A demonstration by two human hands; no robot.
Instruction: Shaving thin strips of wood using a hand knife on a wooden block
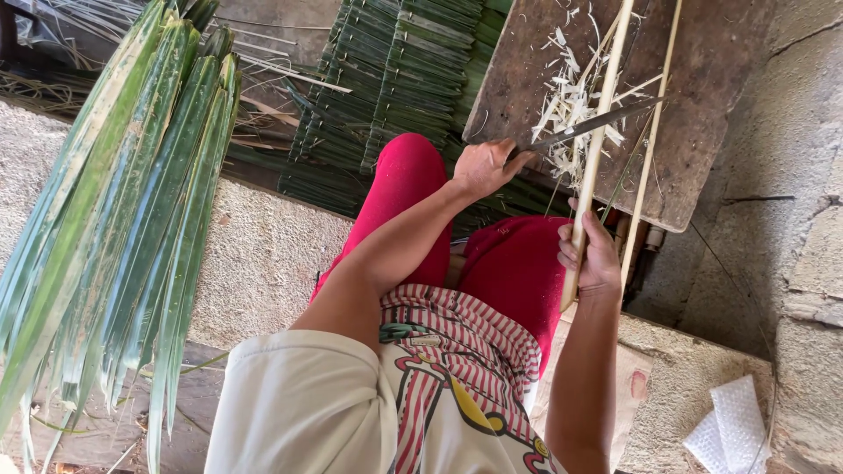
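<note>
My left hand (486,165) grips the handle of a long knife (597,124), whose blade lies across a pale bamboo stick (599,140). My right hand (593,254) is closed around the lower part of that stick, holding it nearly upright against a worn wooden board (702,105). Pale shavings (566,101) lie scattered on the board around the blade. A second thin stick (654,140) leans on the board just right of the first. My red-trousered knees (413,175) sit below the board.
A bunch of long green leaves (123,219) hangs at the left. Stacked green leaf strips (395,79) lie on the ground behind my knees. A rough stone wall (790,219) rises at the right, with a piece of bubble wrap (729,430) on the ledge.
</note>
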